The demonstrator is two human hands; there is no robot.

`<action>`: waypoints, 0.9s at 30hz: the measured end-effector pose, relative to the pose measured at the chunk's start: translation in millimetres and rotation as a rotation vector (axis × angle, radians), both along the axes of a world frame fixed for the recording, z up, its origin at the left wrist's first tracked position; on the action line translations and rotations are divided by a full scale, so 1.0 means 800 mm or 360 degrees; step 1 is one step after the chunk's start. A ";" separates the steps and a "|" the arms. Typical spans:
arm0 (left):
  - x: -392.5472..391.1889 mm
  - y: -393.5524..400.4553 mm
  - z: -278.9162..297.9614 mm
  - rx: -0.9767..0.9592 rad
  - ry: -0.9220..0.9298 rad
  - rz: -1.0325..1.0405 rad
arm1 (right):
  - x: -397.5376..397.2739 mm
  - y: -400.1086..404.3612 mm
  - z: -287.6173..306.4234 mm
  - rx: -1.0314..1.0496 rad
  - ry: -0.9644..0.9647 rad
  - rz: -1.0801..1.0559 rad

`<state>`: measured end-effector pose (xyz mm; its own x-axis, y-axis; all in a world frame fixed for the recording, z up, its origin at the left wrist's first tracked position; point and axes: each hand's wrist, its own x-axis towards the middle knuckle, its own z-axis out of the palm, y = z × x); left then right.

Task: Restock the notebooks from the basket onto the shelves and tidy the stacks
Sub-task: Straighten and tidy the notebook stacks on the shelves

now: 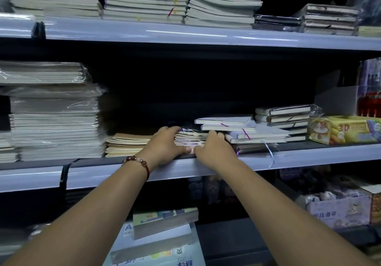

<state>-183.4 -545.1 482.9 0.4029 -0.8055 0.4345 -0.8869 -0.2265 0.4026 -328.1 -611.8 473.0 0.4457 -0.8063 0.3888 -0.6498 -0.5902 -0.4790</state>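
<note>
A low stack of striped-edge notebooks (190,138) lies on the middle shelf (309,154), between my two hands. My left hand (167,146), with a bead bracelet at the wrist, grips the stack's left side, fingers curled over its top and thumb along its front. My right hand (214,148) holds the right side, fingers over the top edge. Tan notebooks (127,144) lie just left of the stack. White notebooks with purple ribbons (243,130) lie skewed just to the right. No basket is in view.
Tall wrapped stacks (55,121) fill the shelf's left end. Wrapped dark notebooks (286,119) and a yellow 3D box (346,128) stand at the right. The top shelf (185,33) holds more stacks. Below, thick pads (165,222) and a printed carton (340,210) sit.
</note>
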 end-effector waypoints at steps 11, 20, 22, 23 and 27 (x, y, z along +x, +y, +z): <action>-0.011 0.025 -0.006 -0.0136 0.0014 0.0135 | -0.023 0.015 -0.025 -0.0204 -0.0357 0.0162; 0.009 0.044 0.014 -0.0032 -0.0002 -0.0004 | -0.027 0.006 -0.010 -0.0259 -0.0111 0.0170; 0.012 0.042 0.024 0.0114 -0.0012 -0.0014 | -0.018 0.001 -0.004 -0.0177 -0.0006 0.0118; 0.013 0.040 0.025 0.0134 0.0003 -0.0017 | -0.014 -0.001 -0.001 -0.0162 0.0033 0.0102; 0.015 0.037 0.007 -0.0070 -0.0083 0.0025 | -0.010 -0.002 -0.001 -0.0222 0.0015 0.0067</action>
<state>-171.2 -515.4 488.7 0.3910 -0.7791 0.4900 -0.9036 -0.2236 0.3655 -336.0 -613.6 472.1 0.4822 -0.7251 0.4916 -0.6271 -0.6775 -0.3844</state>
